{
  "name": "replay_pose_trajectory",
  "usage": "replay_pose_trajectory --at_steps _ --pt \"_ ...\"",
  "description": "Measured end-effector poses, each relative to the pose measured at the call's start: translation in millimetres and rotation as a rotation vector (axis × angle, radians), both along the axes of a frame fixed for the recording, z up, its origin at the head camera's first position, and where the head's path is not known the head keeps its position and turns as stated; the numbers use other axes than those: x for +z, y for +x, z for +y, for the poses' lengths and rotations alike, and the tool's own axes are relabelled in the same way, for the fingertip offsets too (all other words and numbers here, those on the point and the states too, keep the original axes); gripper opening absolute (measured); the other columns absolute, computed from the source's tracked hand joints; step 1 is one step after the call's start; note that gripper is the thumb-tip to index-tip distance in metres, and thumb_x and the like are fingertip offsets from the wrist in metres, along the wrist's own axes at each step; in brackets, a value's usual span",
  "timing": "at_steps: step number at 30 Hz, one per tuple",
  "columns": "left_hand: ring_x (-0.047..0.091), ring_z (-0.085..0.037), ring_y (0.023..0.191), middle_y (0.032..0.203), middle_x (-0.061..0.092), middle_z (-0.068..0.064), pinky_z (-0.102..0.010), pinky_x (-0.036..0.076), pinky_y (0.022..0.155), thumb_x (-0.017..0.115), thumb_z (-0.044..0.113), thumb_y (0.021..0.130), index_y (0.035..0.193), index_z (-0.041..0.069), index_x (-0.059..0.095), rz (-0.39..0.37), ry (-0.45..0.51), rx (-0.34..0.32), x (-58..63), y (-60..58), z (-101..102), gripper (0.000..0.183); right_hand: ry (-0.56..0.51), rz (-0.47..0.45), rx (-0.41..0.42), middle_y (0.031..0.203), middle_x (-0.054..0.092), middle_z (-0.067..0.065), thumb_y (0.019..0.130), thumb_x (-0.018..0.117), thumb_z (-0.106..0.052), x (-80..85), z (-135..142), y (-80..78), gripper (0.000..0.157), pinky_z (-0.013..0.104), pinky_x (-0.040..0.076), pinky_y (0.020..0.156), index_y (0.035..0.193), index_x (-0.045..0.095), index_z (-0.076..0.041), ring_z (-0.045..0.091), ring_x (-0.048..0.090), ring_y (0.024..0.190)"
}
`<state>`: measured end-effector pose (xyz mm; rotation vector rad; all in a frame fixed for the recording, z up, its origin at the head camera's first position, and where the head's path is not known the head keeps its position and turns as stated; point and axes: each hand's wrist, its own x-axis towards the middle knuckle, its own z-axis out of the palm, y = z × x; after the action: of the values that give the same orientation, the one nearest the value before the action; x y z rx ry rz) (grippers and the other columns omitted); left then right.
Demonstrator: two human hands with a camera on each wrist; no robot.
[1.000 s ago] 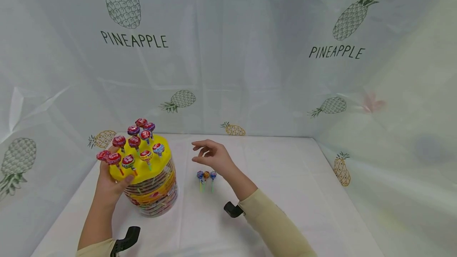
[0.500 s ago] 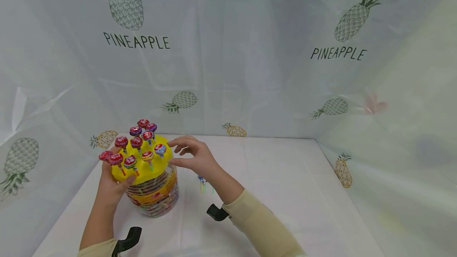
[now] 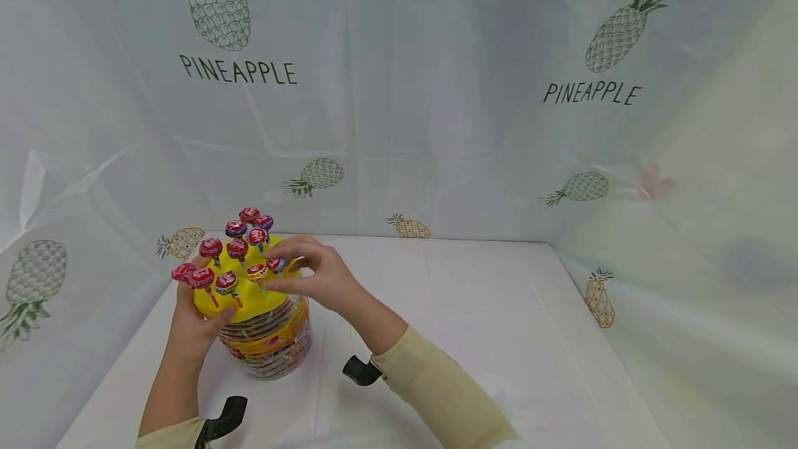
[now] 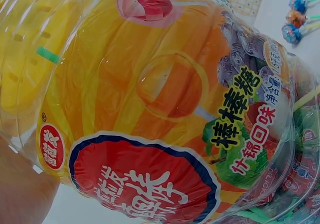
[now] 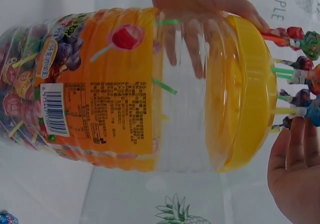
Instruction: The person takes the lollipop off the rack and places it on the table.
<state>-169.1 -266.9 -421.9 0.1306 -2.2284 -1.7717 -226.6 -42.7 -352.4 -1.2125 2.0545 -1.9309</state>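
A clear plastic lollipop jar (image 3: 274,345) with a yellow lid (image 3: 252,300) stands tilted on the table. Lollipops stick up from the lid, sticks down. My left hand (image 3: 190,317) grips the jar near the top, thumb at the lid's edge; its other fingers show through the clear wall in the right wrist view. My right hand (image 3: 321,279) reaches over the lid's right side, thumb and fingers spread around a blue lollipop (image 3: 276,264). In the right wrist view its fingertips (image 5: 297,126) lie right at the blue lollipop (image 5: 314,113). A yellow-red lollipop (image 3: 257,273) is just left of them.
Loose lollipops (image 4: 296,18) lie on the white table (image 3: 486,310) to the jar's right, mostly hidden by the right arm in the head view. A pineapple-print curtain (image 3: 424,123) hangs behind. More wrapped lollipops (image 5: 22,89) fill the jar's lower part.
My right hand has moved left from above the loose lollipops to the lid's right side, with its fingers now around the blue lollipop. My left hand has kept its grip on the jar.
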Motion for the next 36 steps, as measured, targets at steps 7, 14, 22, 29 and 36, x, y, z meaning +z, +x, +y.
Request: replay_pose_trajectory --at_steps 7,14,22,29,36 --pt "0.023 -0.029 0.142 0.157 0.015 -0.013 -0.004 0.039 0.089 0.065 0.010 0.093 0.153 0.042 0.014 0.049 0.040 -0.034 -0.3 -1.1 0.0 0.085 0.058 0.034 -0.006 0.113 0.061 -0.010 0.084 0.077 -0.005 2.9 -8.9 3.5 0.030 0.025 0.050 0.086 0.113 0.070 -0.006 0.001 0.050 0.107" --pt "0.024 -0.029 0.141 0.157 0.016 -0.013 -0.004 0.039 0.088 0.065 0.010 0.093 0.153 0.041 0.014 0.053 0.037 -0.038 -0.8 -1.8 -0.6 0.085 0.103 0.089 -0.035 0.111 0.063 -0.007 0.084 0.076 -0.005 9.3 -12.0 6.4 0.026 0.020 0.050 0.088 0.110 0.072 -0.007 -0.002 0.051 0.107" --pt "0.026 -0.028 0.141 0.155 0.020 -0.014 -0.006 0.037 0.093 0.065 0.014 0.094 0.153 0.043 0.012 0.019 0.008 -0.023 -0.5 -1.1 1.5 0.084 0.096 0.074 -0.060 0.111 0.065 -0.008 0.086 0.074 -0.009 11.9 -10.9 7.5 0.024 0.021 0.047 0.094 0.110 0.072 -0.008 -0.002 0.051 0.112" --pt "0.025 -0.030 0.142 0.156 0.019 -0.015 -0.006 0.037 0.093 0.066 0.015 0.093 0.153 0.044 0.011 -0.002 0.002 -0.016 0.0 -1.5 0.8 0.086 0.010 0.141 -0.098 0.114 0.065 -0.003 0.086 0.074 -0.007 19.0 -4.5 7.9 0.025 0.027 0.043 0.100 0.111 0.071 -0.005 0.002 0.052 0.114" --pt "0.024 -0.034 0.141 0.156 0.018 -0.015 -0.006 0.037 0.093 0.067 0.016 0.092 0.152 0.045 0.009 -0.027 -0.005 0.007 1.2 0.0 -0.9 0.088 -0.219 0.079 -0.020 0.117 0.063 0.016 0.086 0.067 0.009 23.4 15.6 7.9 0.025 0.039 0.046 0.101 0.112 0.066 0.008 0.015 0.058 0.112"
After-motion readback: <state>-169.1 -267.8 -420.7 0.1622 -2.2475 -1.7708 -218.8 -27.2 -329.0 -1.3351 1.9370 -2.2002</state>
